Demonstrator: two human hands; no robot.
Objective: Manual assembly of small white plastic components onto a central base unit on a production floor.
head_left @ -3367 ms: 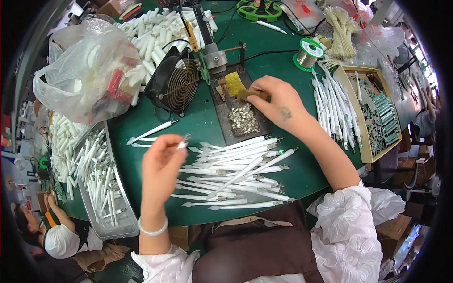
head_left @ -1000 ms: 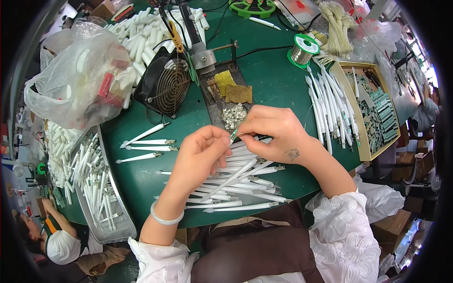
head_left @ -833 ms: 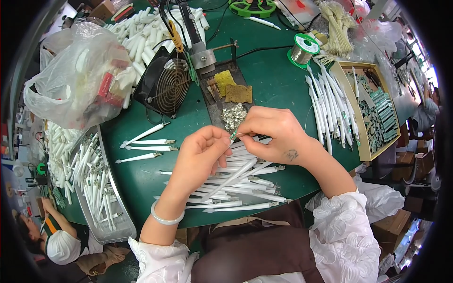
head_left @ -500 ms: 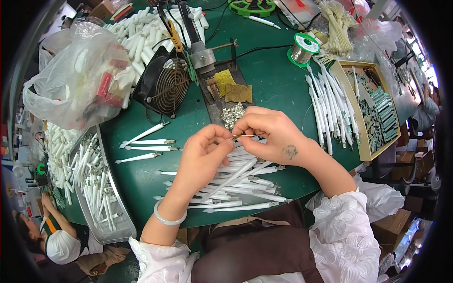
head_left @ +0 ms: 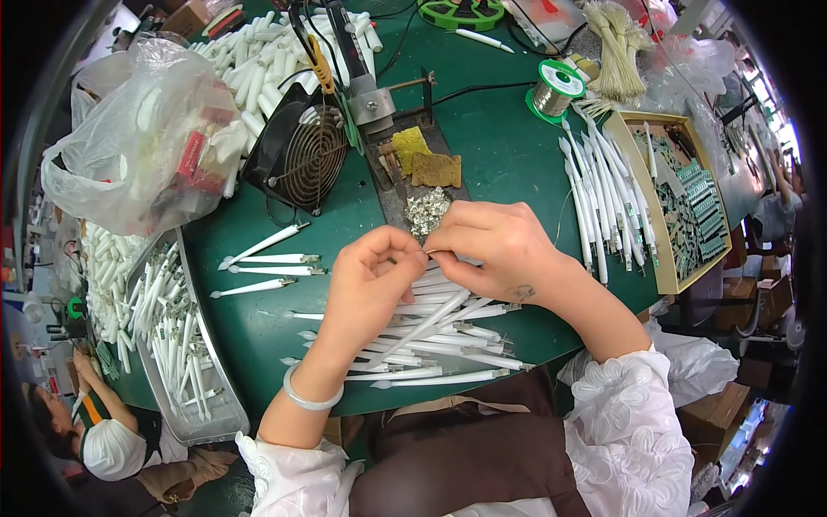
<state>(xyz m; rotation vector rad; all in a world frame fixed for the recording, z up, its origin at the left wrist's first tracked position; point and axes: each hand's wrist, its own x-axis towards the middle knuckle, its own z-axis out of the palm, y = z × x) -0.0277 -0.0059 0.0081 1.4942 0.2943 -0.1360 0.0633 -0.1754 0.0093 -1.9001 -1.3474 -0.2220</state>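
My left hand (head_left: 372, 280) and my right hand (head_left: 498, 250) meet above the pile, just in front of the solder scraps. Thumb and forefinger of each are pinched together. Between the fingertips runs a thin wire (head_left: 432, 252), mostly hidden by the fingers. Beneath my hands lies a heap of slim white candle-shaped sticks (head_left: 422, 331) with flame-shaped tips and small metallic ends. Three more such sticks (head_left: 274, 259) lie apart to the left of my left hand.
Ahead stand a soldering iron stand (head_left: 372, 105), yellow sponges (head_left: 435, 170), scraps (head_left: 426, 211) and a black fan (head_left: 306, 155). Solder spool (head_left: 551, 90), more sticks (head_left: 594, 194) and a box of circuit boards (head_left: 657, 258) are rightward. Leftward are a metal tray (head_left: 231, 414) and plastic bag (head_left: 112, 194).
My right hand has turned slightly, its fingers closing farther over the wire, so less of the wire shows. My left hand stays almost where it was.
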